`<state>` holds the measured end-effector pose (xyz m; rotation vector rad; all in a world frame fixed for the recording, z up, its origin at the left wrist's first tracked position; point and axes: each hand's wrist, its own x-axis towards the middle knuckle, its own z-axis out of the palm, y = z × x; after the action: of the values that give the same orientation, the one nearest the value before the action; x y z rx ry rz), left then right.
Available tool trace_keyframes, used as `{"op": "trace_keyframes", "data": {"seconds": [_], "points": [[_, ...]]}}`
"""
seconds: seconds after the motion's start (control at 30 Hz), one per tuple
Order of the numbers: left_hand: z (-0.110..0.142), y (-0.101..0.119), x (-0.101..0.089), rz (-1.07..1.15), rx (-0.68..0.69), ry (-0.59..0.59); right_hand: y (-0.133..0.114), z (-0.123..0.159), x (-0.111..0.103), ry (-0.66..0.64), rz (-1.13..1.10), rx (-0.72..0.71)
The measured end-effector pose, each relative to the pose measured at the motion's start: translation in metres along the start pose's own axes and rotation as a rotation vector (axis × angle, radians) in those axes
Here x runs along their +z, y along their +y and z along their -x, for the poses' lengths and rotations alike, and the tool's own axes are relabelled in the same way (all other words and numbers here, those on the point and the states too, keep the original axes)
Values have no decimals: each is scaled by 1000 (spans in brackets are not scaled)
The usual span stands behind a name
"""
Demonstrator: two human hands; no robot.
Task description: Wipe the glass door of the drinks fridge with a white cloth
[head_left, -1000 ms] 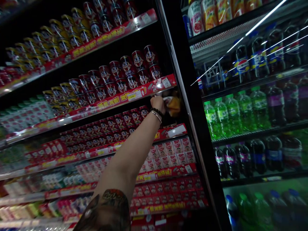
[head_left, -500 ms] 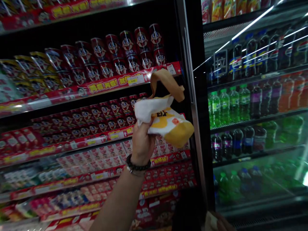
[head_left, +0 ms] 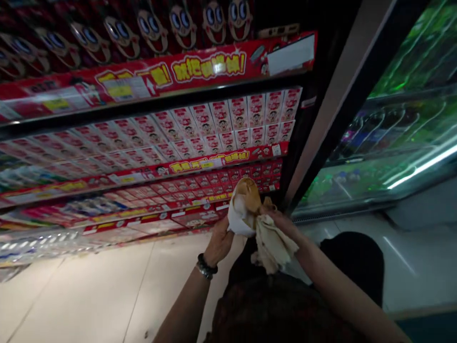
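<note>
- While both arms are raised in front of the chest, a crumpled white and yellow cloth bag [head_left: 250,214] is held between the two hands, low before the store shelves [head_left: 150,143].
- The left hand [head_left: 219,240] is seen closed around the white lower-left part of the bag, fingers curled into the fabric; a dark beaded bracelet [head_left: 206,266] is worn at its wrist.
- The right hand [head_left: 282,221] is closed on the bag's right side, and a pale fold of fabric is draped over and below its fingers, so the fingertips themselves cannot be made out.
- The tan upper part of the bag is bunched at the top, just above both hands.
- Behind the bag, rows of small red and white cartons [head_left: 228,119] are stacked on a shelf edged with a red price strip [head_left: 200,66].
- Red cans printed with cartoon faces [head_left: 185,24] are lined up on the shelf above, cut off by the frame's top edge.
- To the right, a glass-doored cooler [head_left: 392,133] is seen at a tilt, its contents blurred into green and dark shapes.
- Pale floor tiles [head_left: 89,290] are visible below the shelves, and a dark garment is seen at the bottom of the frame between the forearms.
</note>
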<state>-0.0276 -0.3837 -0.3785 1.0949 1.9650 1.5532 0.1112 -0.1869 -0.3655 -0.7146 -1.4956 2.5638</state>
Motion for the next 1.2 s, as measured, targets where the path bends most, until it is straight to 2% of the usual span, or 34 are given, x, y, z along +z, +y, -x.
{"op": "trace_keyframes", "data": {"seconds": [0.1,0.17,0.23,0.3,0.4,0.5,0.6,0.7,0.8,0.93,1.1,1.2], "points": [[26,-42,-6,28,-164,-94,40,-26,14,11,36,16],[45,-66,-14,100,-295,-171,60,-35,18,-39,105,26],[64,-85,-21,213,-399,-200,74,-38,19,-88,189,53],[78,-101,-24,297,-470,-151,85,-38,21,-140,319,56],[86,-121,-17,265,-550,15,97,-38,25,-228,539,45],[80,-141,-4,152,-572,167,104,-41,29,-279,651,72],[69,-154,1,119,-595,276,106,-47,26,-243,732,90],[57,-155,-8,228,-624,379,107,-54,13,-101,825,117],[46,-144,-22,411,-621,405,109,-59,-4,-1,861,84],[32,-129,-34,472,-549,374,109,-59,-18,61,875,34],[20,-116,-45,325,-331,256,100,-54,-25,230,1004,-1],[20,-111,-46,271,-271,179,93,-49,-25,284,1134,-13]]}}
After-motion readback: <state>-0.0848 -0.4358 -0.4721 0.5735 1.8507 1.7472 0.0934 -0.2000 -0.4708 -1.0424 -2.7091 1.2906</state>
